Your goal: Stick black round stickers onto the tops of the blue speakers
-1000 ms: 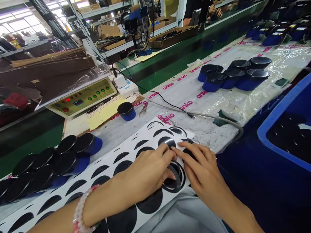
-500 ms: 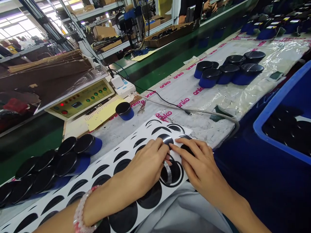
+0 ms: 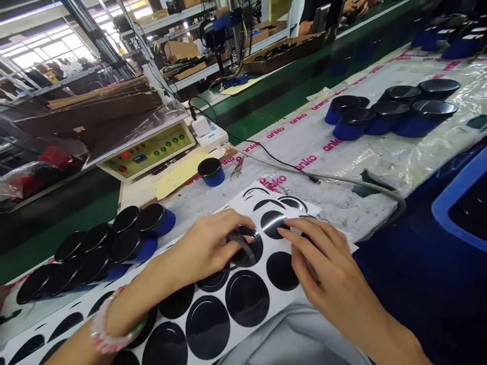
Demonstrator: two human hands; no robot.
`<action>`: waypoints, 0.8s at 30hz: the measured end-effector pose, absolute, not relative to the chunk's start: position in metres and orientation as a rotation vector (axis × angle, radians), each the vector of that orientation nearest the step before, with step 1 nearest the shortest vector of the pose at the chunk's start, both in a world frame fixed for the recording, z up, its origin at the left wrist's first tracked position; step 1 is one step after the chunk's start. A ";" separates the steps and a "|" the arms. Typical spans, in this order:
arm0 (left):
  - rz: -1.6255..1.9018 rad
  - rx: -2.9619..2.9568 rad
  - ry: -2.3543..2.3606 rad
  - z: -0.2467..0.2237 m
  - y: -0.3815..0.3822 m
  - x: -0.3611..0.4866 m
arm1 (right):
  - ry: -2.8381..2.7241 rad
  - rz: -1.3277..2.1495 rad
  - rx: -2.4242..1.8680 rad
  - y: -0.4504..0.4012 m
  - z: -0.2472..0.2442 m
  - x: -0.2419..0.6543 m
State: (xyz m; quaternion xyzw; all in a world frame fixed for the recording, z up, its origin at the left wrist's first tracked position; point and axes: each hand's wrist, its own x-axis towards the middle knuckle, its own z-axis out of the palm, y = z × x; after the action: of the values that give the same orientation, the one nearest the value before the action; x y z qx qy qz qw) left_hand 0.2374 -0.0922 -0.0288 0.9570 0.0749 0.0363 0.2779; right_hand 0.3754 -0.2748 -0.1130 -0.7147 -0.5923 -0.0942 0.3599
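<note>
Left hand (image 3: 211, 241): is pinching a curved dark strip (image 3: 247, 252)
Strip: is curving at that hand's three o'clock, over the disc sheet (image 3: 276, 299)
Right hand (image 3: 329, 263): is resting, fingers apart, against a shiny disc (image 3: 271, 223) at its ten o'clock

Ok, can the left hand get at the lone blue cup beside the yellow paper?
Likely yes: the left hand seems near the blue cup, with only sheet and table cover between, though it holds a dark strip.
</note>
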 end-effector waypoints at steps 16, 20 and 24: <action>-0.158 2.704 -0.120 -0.036 -0.076 0.252 | -1.595 -0.175 -1.899 -0.260 -0.118 0.370; 0.054 2.546 -0.112 -0.036 -0.068 0.209 | -1.585 -0.176 -1.900 -0.260 -0.116 0.369; 0.503 2.214 0.302 -0.022 -0.079 0.177 | -1.594 -0.197 -1.912 -0.259 -0.116 0.369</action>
State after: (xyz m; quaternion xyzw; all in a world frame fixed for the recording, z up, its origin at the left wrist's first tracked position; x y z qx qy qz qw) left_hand 0.1766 -0.0794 -0.0223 0.8803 0.1203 0.2000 0.4130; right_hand 0.3687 -0.2591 -0.1159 -0.7264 -0.6055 -0.0748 0.3165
